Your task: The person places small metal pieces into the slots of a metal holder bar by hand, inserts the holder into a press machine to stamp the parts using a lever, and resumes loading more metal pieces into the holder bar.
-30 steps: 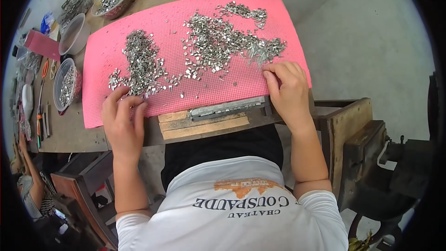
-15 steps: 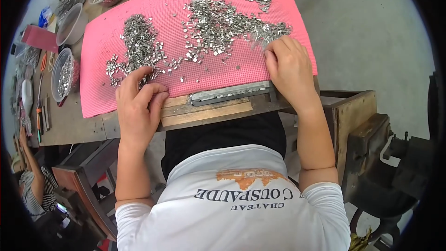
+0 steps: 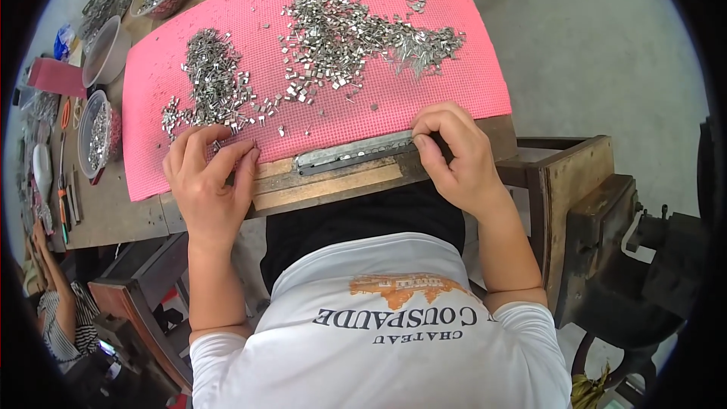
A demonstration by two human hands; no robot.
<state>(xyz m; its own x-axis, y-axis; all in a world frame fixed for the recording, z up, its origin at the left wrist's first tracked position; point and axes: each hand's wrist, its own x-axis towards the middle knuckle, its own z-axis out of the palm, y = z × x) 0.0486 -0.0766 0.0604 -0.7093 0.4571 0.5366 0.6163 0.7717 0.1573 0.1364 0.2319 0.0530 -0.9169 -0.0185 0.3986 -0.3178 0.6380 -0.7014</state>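
A pink mesh mat [image 3: 318, 117] on the table carries loose heaps of small silvery metal pieces. My left hand [image 3: 208, 185] rests at the mat's near edge, below the left heap [image 3: 212, 79]. Its thumb and index finger are pinched close together; anything between them is too small to make out. At the right end of a long grey metal bar fixture [image 3: 352, 155], my right hand [image 3: 462, 155] has its thumb and index finger pressed together, their grip hidden. Several small shiny pieces sit in a row along the fixture. Behind it spreads the larger heap [image 3: 329, 45], with thin wire-like pieces [image 3: 420, 49] at its right.
Wooden strips [image 3: 326, 185] line the table's front edge. Plastic bowls of metal parts, including one bowl [image 3: 98, 132], stand left of the mat. An orange-handled tool [image 3: 65, 115] lies farther left. A wooden frame [image 3: 579, 174] stands to the right; another person [image 3: 64, 310] is at lower left.
My right hand has moved from the wire-like pieces toward me and left, to the fixture's right end. My left hand has shifted slightly left and nearer. The view has shifted a little.
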